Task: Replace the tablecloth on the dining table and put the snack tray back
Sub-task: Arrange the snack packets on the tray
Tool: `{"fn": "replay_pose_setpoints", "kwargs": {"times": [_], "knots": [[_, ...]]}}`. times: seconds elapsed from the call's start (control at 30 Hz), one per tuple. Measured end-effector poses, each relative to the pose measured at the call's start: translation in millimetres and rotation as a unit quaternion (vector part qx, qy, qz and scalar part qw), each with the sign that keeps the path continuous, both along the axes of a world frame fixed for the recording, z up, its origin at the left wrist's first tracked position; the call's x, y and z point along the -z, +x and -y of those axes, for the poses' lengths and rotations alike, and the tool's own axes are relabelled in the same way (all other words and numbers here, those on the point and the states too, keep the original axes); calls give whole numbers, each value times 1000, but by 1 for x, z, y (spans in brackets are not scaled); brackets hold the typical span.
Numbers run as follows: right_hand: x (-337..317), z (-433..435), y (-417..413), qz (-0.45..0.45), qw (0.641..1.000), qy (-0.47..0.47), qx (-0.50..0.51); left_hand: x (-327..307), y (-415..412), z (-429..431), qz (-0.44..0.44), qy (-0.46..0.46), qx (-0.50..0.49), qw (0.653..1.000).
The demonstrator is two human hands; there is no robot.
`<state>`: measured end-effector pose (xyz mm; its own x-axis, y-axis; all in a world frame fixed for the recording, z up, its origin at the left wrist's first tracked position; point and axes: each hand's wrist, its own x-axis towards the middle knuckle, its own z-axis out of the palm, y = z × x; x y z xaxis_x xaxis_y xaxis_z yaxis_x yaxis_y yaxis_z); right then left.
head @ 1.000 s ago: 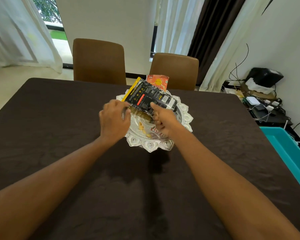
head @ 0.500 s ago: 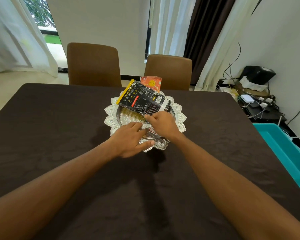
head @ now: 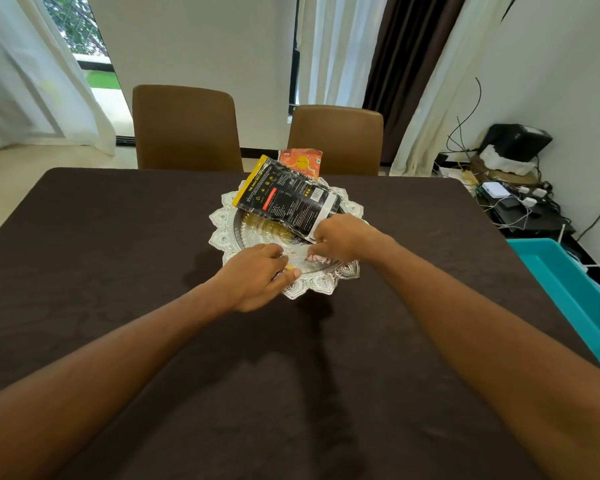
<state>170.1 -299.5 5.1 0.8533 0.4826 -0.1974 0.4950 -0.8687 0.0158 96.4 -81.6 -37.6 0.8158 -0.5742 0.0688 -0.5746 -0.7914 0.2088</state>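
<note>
Nearest us, two bare forearms reach forward over the dark brown tablecloth [head: 118, 271], which covers the worktop as far as we can see.

The left hand [head: 257, 277] lies at the near rim of the tray [head: 222, 237]. This is a silver dish with a scalloped edge, standing on the cloth around the middle of the worktop. The hand's fingers point right across the rim, with the thumb tip showing. They reach to the edge of a clear wrapper [head: 317, 258] with red print that lies in the tray. We cannot tell whether this grip is closed on the wrapper.

A little farther on, the right hand [head: 347, 237] is over the tray's right side with its fingers curled downward. Its grip pinches the near corner of the black packet [head: 284, 202]. The packet is tilted, its yellow-edged end pointing away to the left above the dish. Behind it an orange packet [head: 302, 162] stands upright at the tray's far rim, its lower part hidden by the black one.

Beyond the worktop's far edge stand the left chair [head: 187, 129] and the right chair [head: 336, 140], both brown. To the right, beside the worktop, we see a teal bin [head: 568, 299]. Past it, cables [head: 520, 202] and small devices lie on the floor against the wall. White curtains [head: 32, 81] hang at the back.
</note>
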Motion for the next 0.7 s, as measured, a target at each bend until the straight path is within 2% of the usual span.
{"fn": "replay_pose_setpoints", "kwargs": {"times": [0.13, 0.23, 0.3, 0.4, 0.57, 0.7], "knots": [[-5, 6, -3, 1, 996, 87, 32, 0, 0, -3, 40, -4, -46, 998], [2, -11, -20, 36, 985, 162, 39, -4, 8, 0, 21, 46, -86, 995], [14, -22, -33, 67, 975, 207, 46, -5, 9, 5, 0, 74, -72, 995], [32, -25, -41, 96, 959, 257, 77, -4, 6, 11, -25, 42, -39, 998], [43, -26, -41, 127, 920, 352, 119, 1, -6, 8, 23, 18, 16, 999], [45, -27, -41, 138, 919, 348, 120, -1, -11, 20, 64, 18, 34, 997]]}}
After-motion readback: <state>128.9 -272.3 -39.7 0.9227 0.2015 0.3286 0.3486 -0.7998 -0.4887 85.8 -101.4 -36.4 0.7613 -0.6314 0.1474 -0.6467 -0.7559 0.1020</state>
